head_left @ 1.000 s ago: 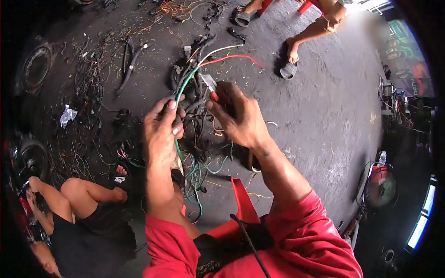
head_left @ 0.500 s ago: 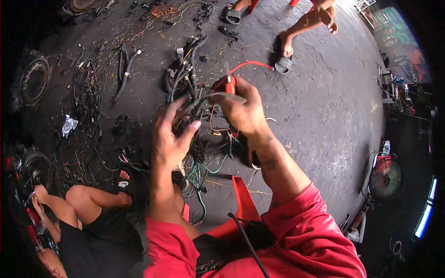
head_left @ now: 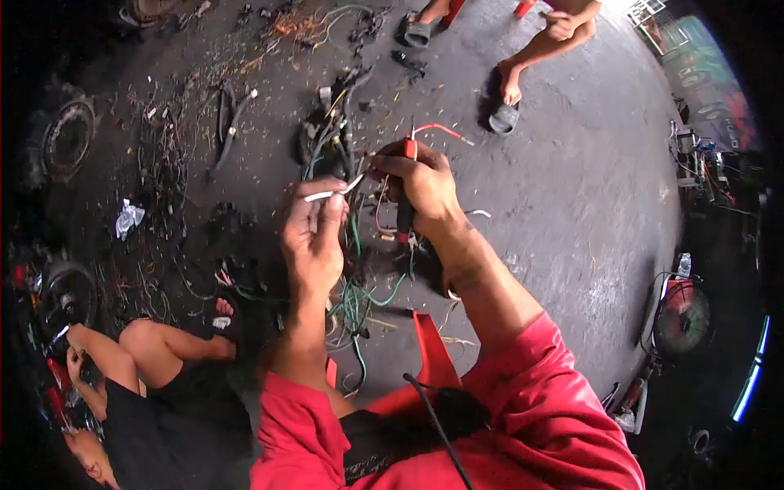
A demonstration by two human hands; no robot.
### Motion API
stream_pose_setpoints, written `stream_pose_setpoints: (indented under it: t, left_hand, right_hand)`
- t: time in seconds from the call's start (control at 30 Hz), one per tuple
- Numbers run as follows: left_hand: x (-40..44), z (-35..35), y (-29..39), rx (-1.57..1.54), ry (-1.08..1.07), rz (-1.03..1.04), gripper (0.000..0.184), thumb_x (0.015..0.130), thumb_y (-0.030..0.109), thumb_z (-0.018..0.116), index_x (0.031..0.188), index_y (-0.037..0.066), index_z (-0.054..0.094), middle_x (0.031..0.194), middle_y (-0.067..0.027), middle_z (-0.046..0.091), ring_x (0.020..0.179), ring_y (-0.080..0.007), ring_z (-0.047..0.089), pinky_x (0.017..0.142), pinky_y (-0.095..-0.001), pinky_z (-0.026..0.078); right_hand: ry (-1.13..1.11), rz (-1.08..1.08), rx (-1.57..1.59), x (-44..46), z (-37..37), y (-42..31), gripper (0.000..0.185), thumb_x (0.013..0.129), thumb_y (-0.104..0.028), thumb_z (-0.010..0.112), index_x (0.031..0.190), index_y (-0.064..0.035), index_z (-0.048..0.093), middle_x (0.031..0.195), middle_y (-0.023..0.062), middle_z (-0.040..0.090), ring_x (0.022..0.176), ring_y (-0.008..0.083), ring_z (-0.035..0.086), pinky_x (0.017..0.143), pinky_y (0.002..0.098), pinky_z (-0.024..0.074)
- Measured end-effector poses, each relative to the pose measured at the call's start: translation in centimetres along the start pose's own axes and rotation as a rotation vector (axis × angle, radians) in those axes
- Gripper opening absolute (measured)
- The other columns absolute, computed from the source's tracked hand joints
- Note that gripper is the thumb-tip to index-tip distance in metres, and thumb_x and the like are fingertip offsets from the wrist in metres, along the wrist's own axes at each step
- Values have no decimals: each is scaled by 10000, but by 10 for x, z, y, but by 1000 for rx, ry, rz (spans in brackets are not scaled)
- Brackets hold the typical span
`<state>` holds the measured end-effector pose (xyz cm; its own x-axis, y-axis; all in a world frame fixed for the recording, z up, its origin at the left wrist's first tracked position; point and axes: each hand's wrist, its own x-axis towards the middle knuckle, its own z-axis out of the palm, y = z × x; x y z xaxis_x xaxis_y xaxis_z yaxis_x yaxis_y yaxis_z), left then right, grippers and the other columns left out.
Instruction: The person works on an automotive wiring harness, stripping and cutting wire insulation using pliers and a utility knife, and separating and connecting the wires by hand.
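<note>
My left hand pinches a short white strip, seemingly a wire, between thumb and fingers. The strip slants up towards the fingertips of my right hand, which is closed around a red-handled tool with a thin pointed tip. A red wire sticks out beside that tip. Whether my right fingertips also grip the strip's end, I cannot tell. Beyond my hands, a dark wiring harness lies on the floor. Tangled green wires lie below, between my forearms.
A seated person's leg and sandal are at the upper right. Another person sits at the lower left. Loose wire bundles and a silvery wrapper litter the floor at left. A fan stands at right.
My left hand has closed from spread fingers into a pinch on the white strip, which earlier extended from my right hand. The red wire beside the tool has shifted down and left.
</note>
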<state>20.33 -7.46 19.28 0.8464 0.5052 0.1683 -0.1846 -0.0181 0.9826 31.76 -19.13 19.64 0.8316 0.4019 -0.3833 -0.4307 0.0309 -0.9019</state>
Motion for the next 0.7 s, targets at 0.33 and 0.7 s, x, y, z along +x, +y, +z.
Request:
stream_pose_setpoints:
  t: [0.33, 0.7]
  left_hand:
    - [84, 106, 56, 68, -369, -556, 421, 884, 412, 680, 908, -3, 614, 722, -83, 635, 584, -137, 637, 499, -268, 521]
    - [103, 160, 70, -71, -509, -1029, 425, 838, 466, 702, 878, 45, 660, 692, -83, 662, 559, -165, 640, 500, -285, 517]
  right_hand:
    - [309, -336, -265, 19, -74, -44, 163, 825, -143, 708, 900, -15, 640, 746, 20, 640, 633, 84, 523, 579, 282, 441]
    - [132, -395, -282, -3, -134, -69, 178, 711, -128, 647, 833, -1, 623, 744, 134, 667, 701, 165, 611, 679, 360, 497]
